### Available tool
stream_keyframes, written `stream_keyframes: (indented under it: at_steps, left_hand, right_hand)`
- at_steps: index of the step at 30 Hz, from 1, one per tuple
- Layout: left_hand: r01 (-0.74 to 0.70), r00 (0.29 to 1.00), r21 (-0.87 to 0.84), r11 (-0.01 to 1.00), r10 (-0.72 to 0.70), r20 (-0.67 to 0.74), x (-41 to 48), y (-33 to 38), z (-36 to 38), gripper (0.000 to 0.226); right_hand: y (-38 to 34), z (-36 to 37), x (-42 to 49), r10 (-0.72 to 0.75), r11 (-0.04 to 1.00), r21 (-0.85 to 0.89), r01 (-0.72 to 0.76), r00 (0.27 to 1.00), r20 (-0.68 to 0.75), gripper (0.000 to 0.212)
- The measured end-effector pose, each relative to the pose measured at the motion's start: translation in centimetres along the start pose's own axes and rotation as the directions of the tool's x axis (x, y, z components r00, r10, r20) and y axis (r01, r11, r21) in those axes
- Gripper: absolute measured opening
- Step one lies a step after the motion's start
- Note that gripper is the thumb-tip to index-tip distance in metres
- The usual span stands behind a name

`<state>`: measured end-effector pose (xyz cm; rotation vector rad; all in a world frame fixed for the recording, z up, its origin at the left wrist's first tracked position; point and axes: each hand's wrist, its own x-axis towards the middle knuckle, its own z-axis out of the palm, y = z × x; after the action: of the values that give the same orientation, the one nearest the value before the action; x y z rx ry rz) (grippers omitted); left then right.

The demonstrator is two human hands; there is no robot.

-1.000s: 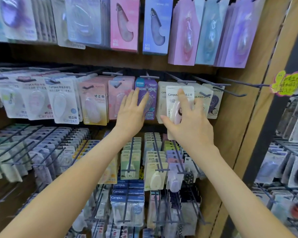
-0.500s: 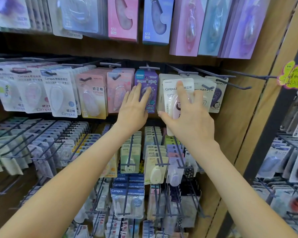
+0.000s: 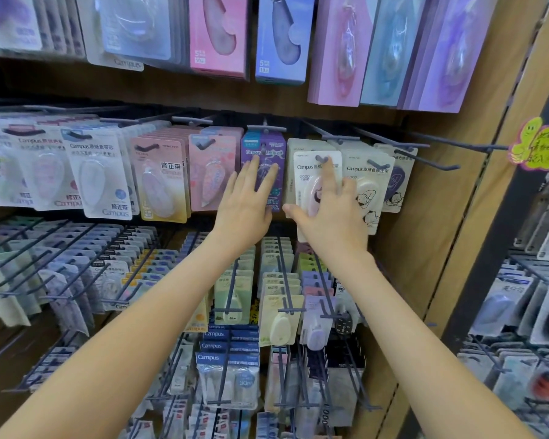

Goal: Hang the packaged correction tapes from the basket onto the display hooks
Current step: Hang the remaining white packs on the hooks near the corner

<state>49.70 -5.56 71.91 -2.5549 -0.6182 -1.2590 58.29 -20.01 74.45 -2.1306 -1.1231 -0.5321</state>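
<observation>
My right hand (image 3: pixel 333 217) holds a cream Campus correction tape package (image 3: pixel 305 172) against the middle row of hooks. The thumb is at the package's lower left edge, and the index finger points up beside its hang hole, where a dark hook tip (image 3: pixel 321 159) shows. My left hand (image 3: pixel 246 204) lies flat, fingers straight, on the purple package (image 3: pixel 263 147) hanging just to the left. The basket is out of view.
More cream packages (image 3: pixel 366 185) hang right of my right hand, then bare hooks (image 3: pixel 438 166) and a yellow tag (image 3: pixel 539 144). Lower racks (image 3: pixel 276 280) jut out under my forearms. A wooden side panel (image 3: pixel 425 232) bounds the right.
Both hands stay on the same packages. My right hand has shifted the cream package slightly left, and the view has drifted a little.
</observation>
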Motion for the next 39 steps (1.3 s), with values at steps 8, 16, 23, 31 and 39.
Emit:
stream_keyframes:
  at_steps: [8,16,23,31,39]
  left_hand:
    - [0.021,0.999,-0.038,0.999,-0.023,-0.045,-3.7,0.1,-1.5,0.067]
    - [0.212,0.975,-0.116,0.97,-0.217,-0.037,-23.0,-2.5,-5.2,0.04]
    - [0.713,0.667,0.031,0.701,-0.691,0.278,-48.5,-10.1,-4.9,0.046]
    - [0.88,0.219,0.32,0.35,-0.899,0.38,-79.7,-13.6,0.2,0.065]
    - [0.806,0.059,0.52,0.283,-0.912,0.405,-105.0,-13.5,14.6,0.062]
  right_hand:
    - [-0.6,4.0,1.3,0.048,0.992,0.114,-0.046,0.999,-0.01,0.101]
    - [-4.9,9.2,-13.5,-0.325,0.898,0.287,0.333,0.943,-0.079,0.085]
    - [-10.8,24.3,-29.3,-0.718,0.689,0.521,0.503,0.57,0.399,0.073]
    - [-5.3,49.0,-52.6,-0.662,0.661,0.529,0.532,0.08,0.746,0.087]
    - [2.4,72.9,-77.2,-0.61,0.485,0.65,0.585,-0.306,0.731,0.101]
